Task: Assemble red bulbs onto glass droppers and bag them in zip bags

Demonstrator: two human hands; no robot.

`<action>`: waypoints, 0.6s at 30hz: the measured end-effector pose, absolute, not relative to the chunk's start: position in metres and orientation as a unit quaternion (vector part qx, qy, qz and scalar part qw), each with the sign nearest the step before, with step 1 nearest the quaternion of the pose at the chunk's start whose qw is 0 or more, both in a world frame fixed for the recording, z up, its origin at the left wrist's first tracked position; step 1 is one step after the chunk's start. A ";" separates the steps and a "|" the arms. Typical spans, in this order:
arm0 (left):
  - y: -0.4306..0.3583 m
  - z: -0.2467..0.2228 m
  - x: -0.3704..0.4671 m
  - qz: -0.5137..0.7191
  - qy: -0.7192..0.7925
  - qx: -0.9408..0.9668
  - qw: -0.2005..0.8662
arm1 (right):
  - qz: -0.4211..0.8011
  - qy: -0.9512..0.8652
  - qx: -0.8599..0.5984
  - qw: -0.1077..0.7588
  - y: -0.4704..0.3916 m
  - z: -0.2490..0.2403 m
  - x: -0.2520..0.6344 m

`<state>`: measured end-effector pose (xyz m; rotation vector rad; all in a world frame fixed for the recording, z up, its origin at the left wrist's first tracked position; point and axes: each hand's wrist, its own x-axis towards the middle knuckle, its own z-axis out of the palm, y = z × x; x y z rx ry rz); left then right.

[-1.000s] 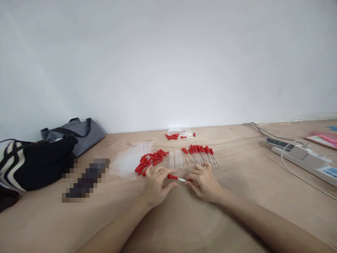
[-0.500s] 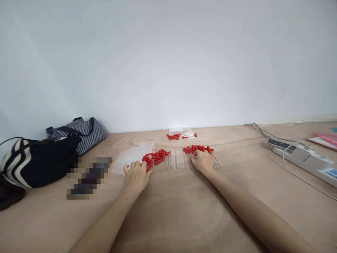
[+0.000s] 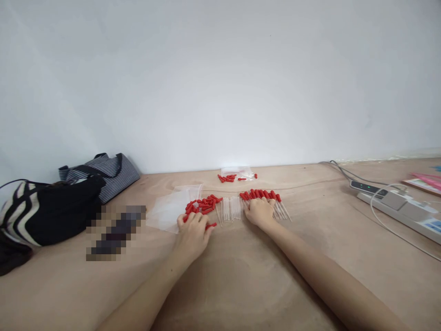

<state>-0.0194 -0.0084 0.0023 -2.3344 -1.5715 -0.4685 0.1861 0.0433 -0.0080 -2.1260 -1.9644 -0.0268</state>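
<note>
My left hand [image 3: 193,233] is closed on a red rubber bulb [image 3: 211,225], which sticks out past the thumb to the right. Beyond it lies a loose pile of red bulbs [image 3: 207,202], partly on clear plastic bags [image 3: 167,209]. Thin clear tubes [image 3: 232,209] lie side by side between my hands. On the right, a fanned row of droppers with red bulbs [image 3: 265,194] rests on the table. My right hand [image 3: 259,211] is over the near part of that row, fingers bent down; what its fingertips hold, if anything, is hidden.
At the back are more red bulbs [image 3: 226,178] and a small clear bag [image 3: 236,170]. A striped bag [image 3: 119,177] and black cloth [image 3: 69,209] lie left, near a blurred-out object [image 3: 117,232]. A power strip [image 3: 399,207] with cables stands right.
My left hand has moved right and nearer to me, and a red bulb now shows in its fingers. My right hand has shifted slightly left, uncovering more droppers.
</note>
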 end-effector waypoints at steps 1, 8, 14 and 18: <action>-0.011 0.000 -0.014 -0.176 -0.519 -0.827 0.126 | -0.009 -0.673 -0.730 0.119 0.045 -0.008 0.186; -0.022 -0.012 0.008 -0.217 -0.439 -0.871 0.040 | -0.009 -0.686 -0.723 0.087 0.033 -0.002 0.186; -0.019 -0.017 0.007 -0.230 -0.421 -0.877 0.012 | -0.039 -0.753 -0.651 0.087 -0.003 -0.006 0.209; -0.017 -0.018 0.009 -0.240 -0.422 -0.874 0.012 | -0.037 -0.795 -0.581 0.170 -0.020 -0.020 0.224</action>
